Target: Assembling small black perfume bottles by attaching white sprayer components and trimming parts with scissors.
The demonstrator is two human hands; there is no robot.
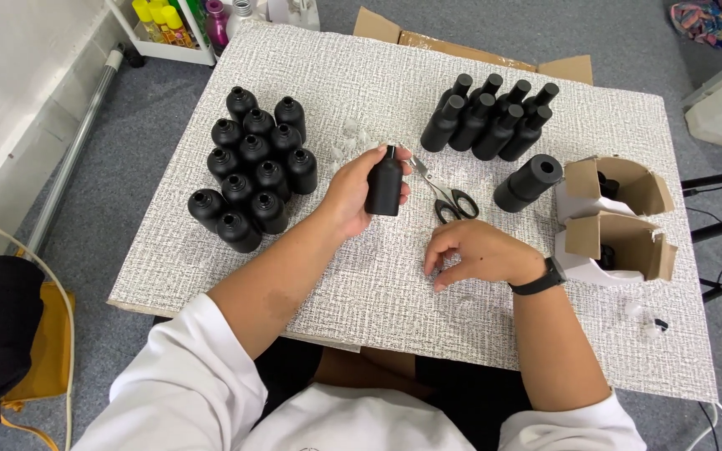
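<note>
My left hand grips a small black bottle upright, just above the middle of the textured white table. My right hand rests on the tabletop below and to the right of it, fingers curled down with nothing visible in them. A cluster of several open black bottles stands to the left of my left hand. Several capped black bottles lie in a row at the back right. Black-handled scissors lie just right of the held bottle.
A black cylinder lies on its side at the right, beside two open white and brown cartons. Small clear plastic pieces lie behind my left hand. A cardboard box sits behind the table. A rack of coloured bottles stands at the back left.
</note>
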